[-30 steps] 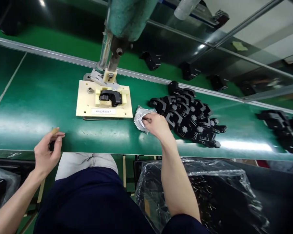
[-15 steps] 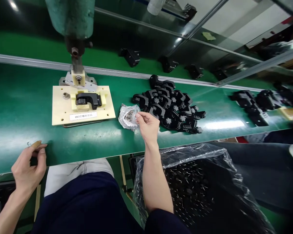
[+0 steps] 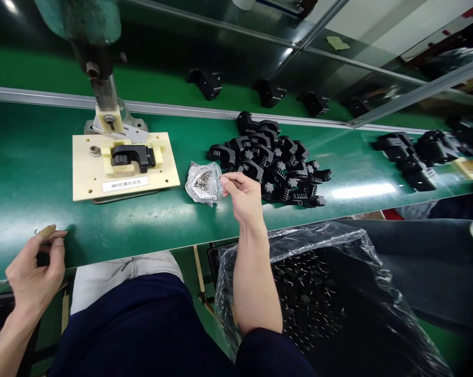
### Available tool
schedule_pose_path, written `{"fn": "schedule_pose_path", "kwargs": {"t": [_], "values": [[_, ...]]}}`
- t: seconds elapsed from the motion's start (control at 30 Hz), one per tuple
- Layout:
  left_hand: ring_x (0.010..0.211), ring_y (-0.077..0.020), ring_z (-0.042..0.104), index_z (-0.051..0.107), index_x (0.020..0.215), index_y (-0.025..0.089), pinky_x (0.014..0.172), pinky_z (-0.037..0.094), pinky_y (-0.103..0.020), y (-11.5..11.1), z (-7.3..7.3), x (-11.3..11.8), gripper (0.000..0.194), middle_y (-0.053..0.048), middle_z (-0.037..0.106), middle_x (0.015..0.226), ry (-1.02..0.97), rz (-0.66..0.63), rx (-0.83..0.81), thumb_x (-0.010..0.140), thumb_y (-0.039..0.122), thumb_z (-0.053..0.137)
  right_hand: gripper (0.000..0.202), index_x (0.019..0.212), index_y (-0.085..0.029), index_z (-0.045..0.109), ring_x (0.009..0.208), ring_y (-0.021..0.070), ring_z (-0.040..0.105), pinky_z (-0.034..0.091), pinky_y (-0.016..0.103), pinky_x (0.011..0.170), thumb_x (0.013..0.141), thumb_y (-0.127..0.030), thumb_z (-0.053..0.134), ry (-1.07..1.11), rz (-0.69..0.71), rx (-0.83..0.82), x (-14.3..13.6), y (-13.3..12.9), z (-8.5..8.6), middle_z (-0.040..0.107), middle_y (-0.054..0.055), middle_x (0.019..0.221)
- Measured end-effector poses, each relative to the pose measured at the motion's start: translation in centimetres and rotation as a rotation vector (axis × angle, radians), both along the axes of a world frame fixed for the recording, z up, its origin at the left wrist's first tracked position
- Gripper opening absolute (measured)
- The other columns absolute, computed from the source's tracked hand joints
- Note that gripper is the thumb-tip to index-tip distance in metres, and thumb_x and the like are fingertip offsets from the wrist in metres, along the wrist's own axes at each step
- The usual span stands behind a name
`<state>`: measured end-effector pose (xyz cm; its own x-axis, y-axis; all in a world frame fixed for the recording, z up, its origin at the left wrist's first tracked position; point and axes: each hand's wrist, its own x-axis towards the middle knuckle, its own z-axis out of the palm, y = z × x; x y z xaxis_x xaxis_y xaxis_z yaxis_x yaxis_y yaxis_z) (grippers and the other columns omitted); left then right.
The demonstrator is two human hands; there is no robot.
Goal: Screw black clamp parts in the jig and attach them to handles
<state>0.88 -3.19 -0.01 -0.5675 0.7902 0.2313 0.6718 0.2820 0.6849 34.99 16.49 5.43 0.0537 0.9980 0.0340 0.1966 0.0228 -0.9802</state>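
My right hand (image 3: 244, 196) is closed in a pinch at the right edge of a clear plastic bag (image 3: 199, 195) that holds small metal screws (image 3: 202, 181). What lies between thumb and forefinger is too small to make out. At the near left edge of the green bench, my left hand (image 3: 37, 267) rests with its fingers loosely bent and apart, holding nothing visible; one fingertip has a yellowish covering. A black curved plastic part (image 3: 133, 156) sits in a cream fixture (image 3: 81, 175) to the left of the bag.
A press-like machine head (image 3: 98, 68) stands over the fixture. Black plastic parts (image 3: 279, 162) are heaped right of the bag, with more (image 3: 407, 159) farther right. Several black parts (image 3: 207, 84) lie behind the metal rail. Below the bench is a plastic-lined bin (image 3: 307, 298) with black pieces.
My right hand has shifted slightly right, away from the screws towards the bag's edge. The whole view has turned a little; my left hand keeps its pose on the bench.
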Motion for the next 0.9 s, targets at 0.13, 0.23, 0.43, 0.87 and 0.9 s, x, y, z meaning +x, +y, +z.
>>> {"fn": "schedule_pose_path", "kwargs": {"t": [0.13, 0.23, 0.43, 0.87, 0.9], "values": [[0.052, -0.0133, 0.059, 0.070, 0.100, 0.023, 0.062, 0.050, -0.026, 0.4, -0.4, -0.1, 0.028, 0.001, 0.073, 0.075, 0.070, 0.059, 0.082, 0.073, 0.021, 0.063, 0.011, 0.072, -0.017, 0.073, 0.060, 0.0106, 0.051, 0.042, 0.026, 0.056, 0.070, -0.024, 0.064, -0.342, 0.113, 0.029, -0.5, 1.0, 0.7, 0.063, 0.003, 0.074], [0.051, -0.0135, 0.058, 0.070, 0.100, 0.025, 0.062, 0.050, -0.026, 0.5, -0.7, -0.1, 0.028, 0.002, 0.074, 0.076, 0.059, 0.056, 0.088, 0.072, 0.022, 0.063, 0.013, 0.074, -0.017, 0.075, 0.065, 0.0128, 0.055, 0.044, 0.028, 0.063, 0.073, -0.020, 0.062, -0.541, 0.180, 0.055, -0.9, 1.8, 1.4, 0.066, 0.005, 0.077], [0.052, -0.0150, 0.057, 0.070, 0.101, 0.035, 0.062, 0.049, -0.030, 0.4, -0.6, -0.1, 0.034, 0.006, 0.073, 0.079, 0.001, 0.036, 0.099, 0.071, 0.021, 0.065, 0.022, 0.091, -0.020, 0.075, 0.078, 0.0181, 0.063, 0.046, 0.031, 0.072, 0.078, -0.015, 0.057, -0.850, 0.303, -0.048, -1.7, 2.1, 1.9, 0.072, 0.006, 0.092], [0.054, -0.0193, 0.057, 0.067, 0.100, 0.053, 0.065, 0.048, -0.038, 0.5, 0.1, 0.2, 0.045, 0.015, 0.071, 0.079, -0.096, 0.038, 0.083, 0.067, 0.022, 0.068, 0.013, 0.071, -0.014, 0.065, 0.052, 0.0110, 0.053, 0.042, 0.024, 0.051, 0.076, -0.025, 0.057, -0.431, 0.220, -0.101, -1.2, 1.9, 1.5, 0.060, 0.001, 0.058], [0.053, -0.0191, 0.057, 0.067, 0.100, 0.052, 0.065, 0.048, -0.038, 0.5, 0.1, 0.2, 0.045, 0.015, 0.071, 0.079, -0.097, 0.044, 0.082, 0.068, 0.022, 0.068, 0.013, 0.069, -0.014, 0.065, 0.049, 0.0103, 0.051, 0.041, 0.024, 0.048, 0.073, -0.026, 0.061, -0.303, 0.189, -0.123, -0.9, 1.7, 1.5, 0.060, 0.001, 0.056]]}}
